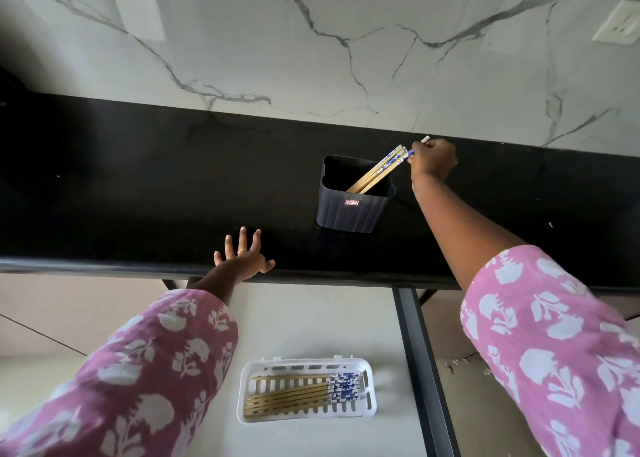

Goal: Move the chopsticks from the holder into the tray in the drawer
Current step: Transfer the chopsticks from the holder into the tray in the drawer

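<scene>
A dark blue square holder (pixel 349 210) stands on the black counter (pixel 138 186). Several wooden chopsticks (pixel 377 172) with blue-and-white tops lean out of it toward the right. My right hand (pixel 434 160) pinches the top of one chopstick at the holder's upper right; its white tip pokes out above my fingers. My left hand (pixel 242 254) rests flat on the counter's front edge, fingers spread. Below, in the open drawer (pixel 311 318), a white slotted tray (pixel 369 401) holds several chopsticks (pixel 294 396) lying side by side.
A white marble wall (pixel 311 41) rises behind the counter, with a socket plate (pixel 620 23) at the far right. A dark drawer rail (pixel 422 370) runs along the drawer's right side. Floor tiles show at the left.
</scene>
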